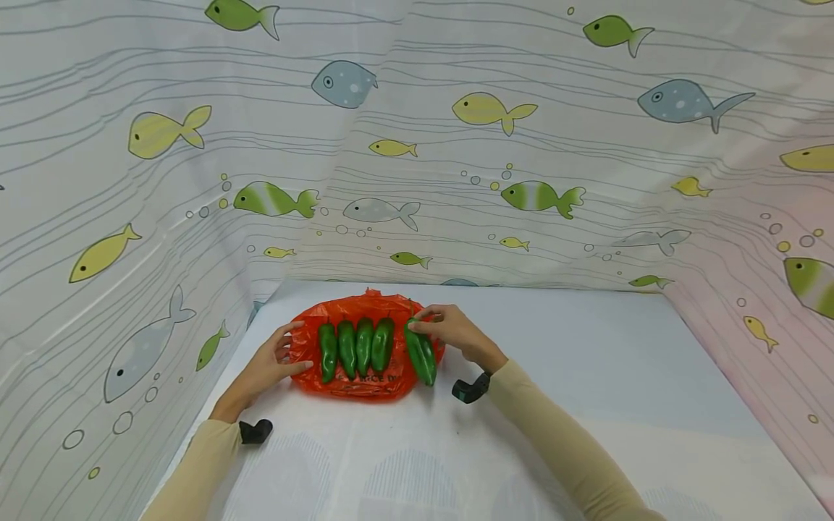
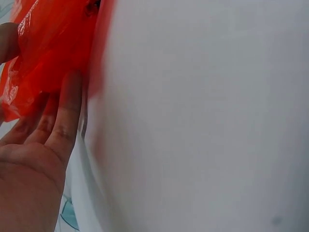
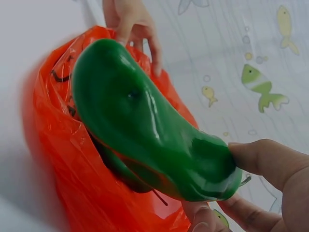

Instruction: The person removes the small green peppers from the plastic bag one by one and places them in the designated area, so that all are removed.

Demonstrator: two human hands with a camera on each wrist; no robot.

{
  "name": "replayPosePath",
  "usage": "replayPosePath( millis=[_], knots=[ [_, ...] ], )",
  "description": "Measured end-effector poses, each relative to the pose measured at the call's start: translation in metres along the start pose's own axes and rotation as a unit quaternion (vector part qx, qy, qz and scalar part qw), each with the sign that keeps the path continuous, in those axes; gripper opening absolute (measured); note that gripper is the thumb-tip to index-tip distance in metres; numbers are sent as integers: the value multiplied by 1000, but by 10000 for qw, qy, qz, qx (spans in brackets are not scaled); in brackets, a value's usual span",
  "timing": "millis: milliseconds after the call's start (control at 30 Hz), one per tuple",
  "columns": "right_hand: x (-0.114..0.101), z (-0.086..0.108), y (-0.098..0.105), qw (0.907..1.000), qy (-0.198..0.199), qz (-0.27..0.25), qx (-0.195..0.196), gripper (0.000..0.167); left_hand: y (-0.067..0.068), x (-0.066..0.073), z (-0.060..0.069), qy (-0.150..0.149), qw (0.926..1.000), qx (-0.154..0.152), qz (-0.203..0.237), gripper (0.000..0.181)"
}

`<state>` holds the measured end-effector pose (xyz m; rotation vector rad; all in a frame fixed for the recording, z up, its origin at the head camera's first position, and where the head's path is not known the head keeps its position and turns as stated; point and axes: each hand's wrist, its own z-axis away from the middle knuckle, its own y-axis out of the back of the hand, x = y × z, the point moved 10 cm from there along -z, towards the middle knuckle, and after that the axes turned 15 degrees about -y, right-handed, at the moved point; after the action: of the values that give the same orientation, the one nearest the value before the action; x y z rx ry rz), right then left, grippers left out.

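Note:
Several green peppers [image 1: 364,347] lie side by side on a red plastic bag [image 1: 352,391] with dark printing. At the bag's right side my right hand [image 1: 456,329] pinches another green pepper [image 1: 422,354] near its stem end. Seen from the right wrist, that pepper [image 3: 140,121] hangs in front of the bag, with thumb [image 3: 265,157] and fingers around its stem end. My left hand [image 1: 263,369] rests at the bag's left edge, fingers spread and thumb apart. The left wrist view shows its fingers [image 2: 65,121] against the red plastic [image 2: 53,48].
A white table [image 1: 586,362] extends right of the bag and in front of it. Fish-patterned sheets [image 1: 423,181] stand behind and along both sides. Dark wrist-worn devices [image 1: 470,389] sit at both wrists.

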<state>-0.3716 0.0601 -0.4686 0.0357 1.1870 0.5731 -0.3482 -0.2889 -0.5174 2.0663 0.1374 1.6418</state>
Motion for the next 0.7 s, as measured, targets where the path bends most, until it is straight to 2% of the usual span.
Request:
replayPosePath(
  millis=[200,700],
  knots=[
    [3,4,7,9998,-76,-167,24,39,0,1,0,-54,10000,-16,72,91],
    [13,10,32,9992,-152,-56,367,39,0,3,0,-112,9999,-4,71,90]
  ],
)
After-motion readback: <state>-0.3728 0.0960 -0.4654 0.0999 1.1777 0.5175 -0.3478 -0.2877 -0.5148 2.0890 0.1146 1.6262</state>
